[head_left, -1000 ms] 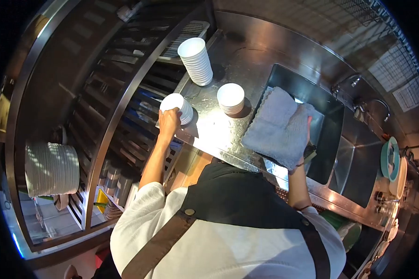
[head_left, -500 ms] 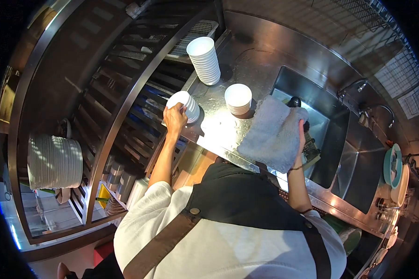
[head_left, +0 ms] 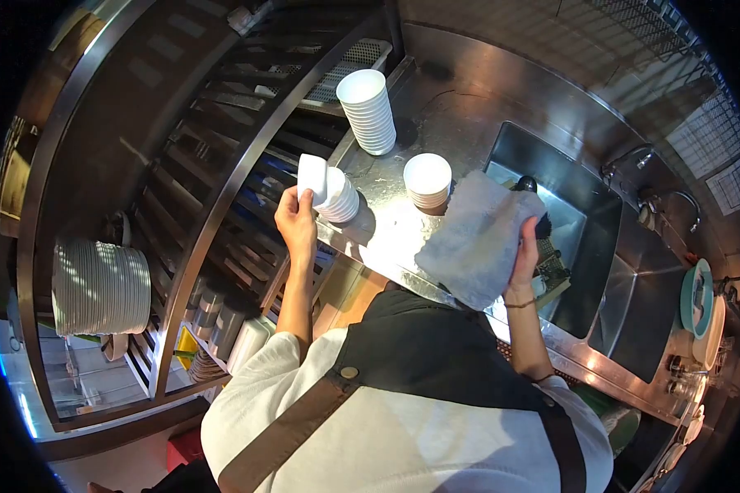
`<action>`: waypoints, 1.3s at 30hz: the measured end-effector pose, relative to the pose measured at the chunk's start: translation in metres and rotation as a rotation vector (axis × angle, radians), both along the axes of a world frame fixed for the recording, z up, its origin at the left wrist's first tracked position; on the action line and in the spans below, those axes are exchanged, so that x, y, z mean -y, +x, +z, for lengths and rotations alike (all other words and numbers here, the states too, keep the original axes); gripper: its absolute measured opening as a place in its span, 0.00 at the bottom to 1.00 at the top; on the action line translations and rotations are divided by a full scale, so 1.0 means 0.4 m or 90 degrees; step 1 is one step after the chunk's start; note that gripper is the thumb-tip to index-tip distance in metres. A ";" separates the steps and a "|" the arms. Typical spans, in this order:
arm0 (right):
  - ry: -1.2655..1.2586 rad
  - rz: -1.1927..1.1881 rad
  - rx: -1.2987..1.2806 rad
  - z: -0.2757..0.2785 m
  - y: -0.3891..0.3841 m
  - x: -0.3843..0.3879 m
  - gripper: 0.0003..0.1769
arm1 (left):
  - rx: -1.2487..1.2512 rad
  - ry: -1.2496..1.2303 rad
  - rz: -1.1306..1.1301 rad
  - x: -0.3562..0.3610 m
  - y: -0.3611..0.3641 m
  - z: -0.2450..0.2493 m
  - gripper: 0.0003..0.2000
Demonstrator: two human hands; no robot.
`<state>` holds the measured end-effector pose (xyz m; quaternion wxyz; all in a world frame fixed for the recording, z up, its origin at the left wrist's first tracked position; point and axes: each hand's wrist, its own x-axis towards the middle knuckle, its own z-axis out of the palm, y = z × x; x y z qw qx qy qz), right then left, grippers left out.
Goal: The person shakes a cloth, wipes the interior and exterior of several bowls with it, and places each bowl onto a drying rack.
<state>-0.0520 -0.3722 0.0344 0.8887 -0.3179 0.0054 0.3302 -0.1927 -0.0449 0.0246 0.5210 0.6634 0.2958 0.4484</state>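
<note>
Cup (head_left: 312, 177) in left hand (head_left: 296, 215) above steel counter (head_left: 460, 90)

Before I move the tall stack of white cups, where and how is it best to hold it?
Probably around the lower half of the tall stack, from its right: it stands upright, looks narrower toward its base, and the rack is on its left.

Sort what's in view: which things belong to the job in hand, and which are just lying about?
Likely in use:
- white cup in the left hand
- grey-blue cloth in the right hand
- cup stacks: tall, short, and one behind the held cup

Apparently lying about:
- stacked plates
- teal basin
- mesh-sided basket
</note>
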 end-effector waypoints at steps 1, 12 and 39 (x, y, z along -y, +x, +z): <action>-0.009 -0.020 0.051 0.019 -0.005 -0.023 0.35 | 0.014 -0.012 -0.025 0.042 -0.008 0.042 0.05; 0.000 0.050 0.089 0.016 -0.085 -0.167 0.26 | 0.058 -0.035 -0.401 0.446 0.084 0.116 0.05; -0.481 0.152 1.222 0.092 -0.031 0.038 0.33 | -0.133 -0.893 -0.603 0.449 0.198 0.071 0.25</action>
